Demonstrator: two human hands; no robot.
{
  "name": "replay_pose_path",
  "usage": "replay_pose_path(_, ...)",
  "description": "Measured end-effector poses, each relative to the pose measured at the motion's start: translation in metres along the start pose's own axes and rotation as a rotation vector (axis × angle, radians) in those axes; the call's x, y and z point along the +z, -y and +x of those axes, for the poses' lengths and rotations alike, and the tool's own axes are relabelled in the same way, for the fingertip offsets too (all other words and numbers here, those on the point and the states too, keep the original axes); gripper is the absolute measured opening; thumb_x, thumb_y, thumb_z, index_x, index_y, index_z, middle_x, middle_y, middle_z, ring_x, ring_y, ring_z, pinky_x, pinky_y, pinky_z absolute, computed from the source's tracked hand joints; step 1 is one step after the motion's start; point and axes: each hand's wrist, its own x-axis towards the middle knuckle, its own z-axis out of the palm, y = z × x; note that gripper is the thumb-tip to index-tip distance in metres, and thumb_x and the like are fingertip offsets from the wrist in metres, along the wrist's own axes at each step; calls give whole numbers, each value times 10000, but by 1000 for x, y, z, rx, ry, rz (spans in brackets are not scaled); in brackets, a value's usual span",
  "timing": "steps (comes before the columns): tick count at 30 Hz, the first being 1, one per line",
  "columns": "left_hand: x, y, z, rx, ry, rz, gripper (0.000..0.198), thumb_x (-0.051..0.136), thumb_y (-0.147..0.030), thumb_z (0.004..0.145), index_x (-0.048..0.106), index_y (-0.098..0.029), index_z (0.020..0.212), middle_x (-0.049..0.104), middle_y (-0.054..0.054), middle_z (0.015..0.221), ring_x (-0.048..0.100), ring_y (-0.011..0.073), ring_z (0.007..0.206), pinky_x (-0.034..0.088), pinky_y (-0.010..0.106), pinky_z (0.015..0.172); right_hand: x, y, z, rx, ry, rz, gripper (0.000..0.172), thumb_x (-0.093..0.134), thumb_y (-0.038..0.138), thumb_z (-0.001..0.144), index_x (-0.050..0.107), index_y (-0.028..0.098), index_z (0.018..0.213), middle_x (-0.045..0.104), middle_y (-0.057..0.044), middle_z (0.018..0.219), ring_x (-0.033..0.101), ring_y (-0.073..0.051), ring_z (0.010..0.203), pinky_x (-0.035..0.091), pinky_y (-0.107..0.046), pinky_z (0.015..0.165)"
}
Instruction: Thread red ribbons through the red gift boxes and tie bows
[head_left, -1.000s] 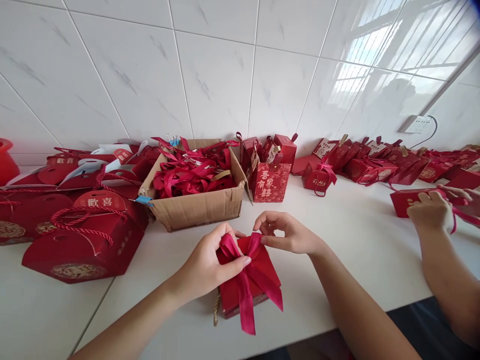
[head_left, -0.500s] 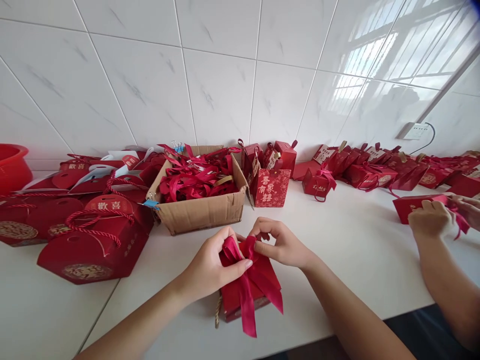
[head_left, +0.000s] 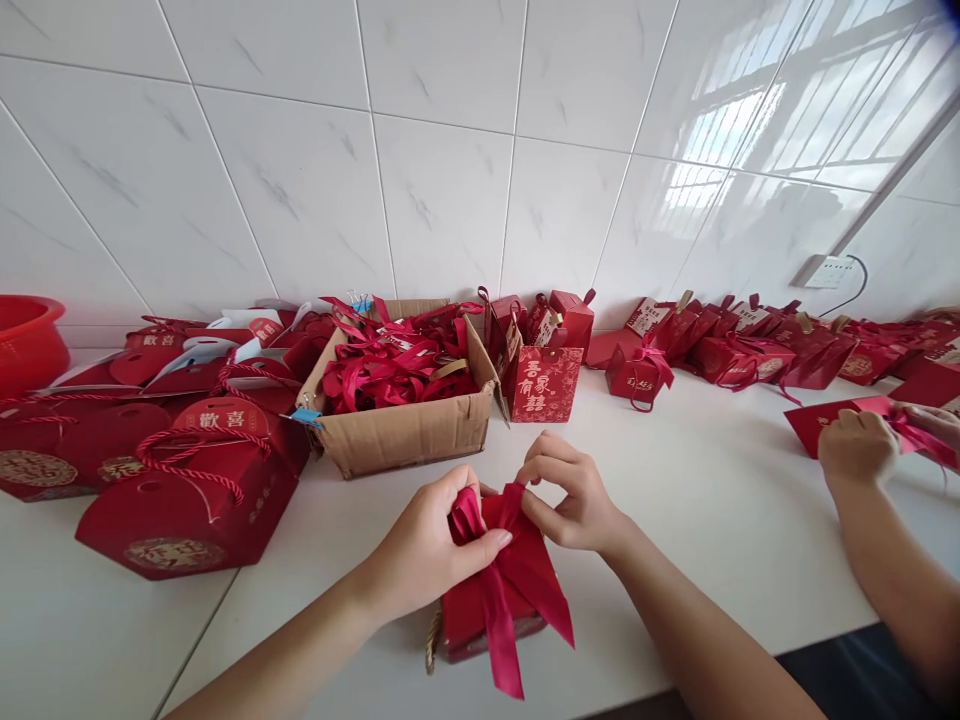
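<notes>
A small red gift box (head_left: 469, 625) sits on the white table in front of me, with a twisted cord hanging at its left side. Across its top lies a wide crimson ribbon (head_left: 501, 630), looped into a bow with two tails falling over the near face. My left hand (head_left: 442, 540) pinches the bow's left loop and centre between thumb and fingers. At the other side, my right hand (head_left: 574, 495) grips the right loop at its upper end with thumb and fingertips. The bow's knot is partly hidden by my left thumb.
Behind my hands stands a cardboard box (head_left: 405, 440) full of red ribbons. Large red gift boxes (head_left: 195, 510) crowd the left, near a red basin (head_left: 30, 345). Small red boxes (head_left: 742, 355) line the wall. At right, another person's hands (head_left: 859, 445) work on a ribboned red box.
My right hand has shifted slightly right, drawing the right loop outward, and its fingers are more curled. The other person's red box has tilted. The view has shifted a little.
</notes>
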Motion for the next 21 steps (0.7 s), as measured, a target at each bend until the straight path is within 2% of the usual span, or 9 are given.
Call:
replay_pose_path(7,-1,0,1,-34,23,70,331,617,-309,796,316,-220,692,560,-9,788,577,191,877,420,257,636,10,-7,-5,-78,-110,25,159,481,46,690,523,197,720,441,-10,673,424,-137,604,376,-271,505)
replay_pose_path(10,-2,2,3,-19,5,104,325,617,-314,796,323,-220,692,526,-18,748,559,185,859,410,253,633,13,-9,-7,-93,-150,13,154,478,51,699,512,200,716,428,-5,669,410,-133,594,370,-268,498)
replay_pose_path(13,-1,5,3,-5,5,100,326,619,-308,794,324,-218,690,485,-40,705,526,147,741,398,242,610,15,-9,-6,-52,-151,30,140,491,61,707,526,196,710,447,-4,667,426,-128,591,378,-263,505)
replay_pose_path(15,0,5,3,-1,8,77,318,625,-310,791,337,-214,692,461,-57,673,471,114,632,380,232,578,14,-9,-5,51,-103,69,112,524,81,714,549,189,698,481,-7,670,454,-125,600,398,-263,531)
replay_pose_path(18,0,3,3,-12,-26,21,317,656,-340,771,379,-206,698,465,-64,653,448,101,588,373,228,574,6,-12,-5,351,88,224,51,591,182,766,590,174,715,558,-18,691,507,-127,628,435,-271,591)
replay_pose_path(21,-4,-1,5,-43,-19,-137,328,646,-411,778,414,-194,695,594,-15,742,547,134,696,411,245,642,-10,-22,-14,645,336,549,201,604,342,824,630,146,862,638,-47,799,582,-144,724,482,-299,696)
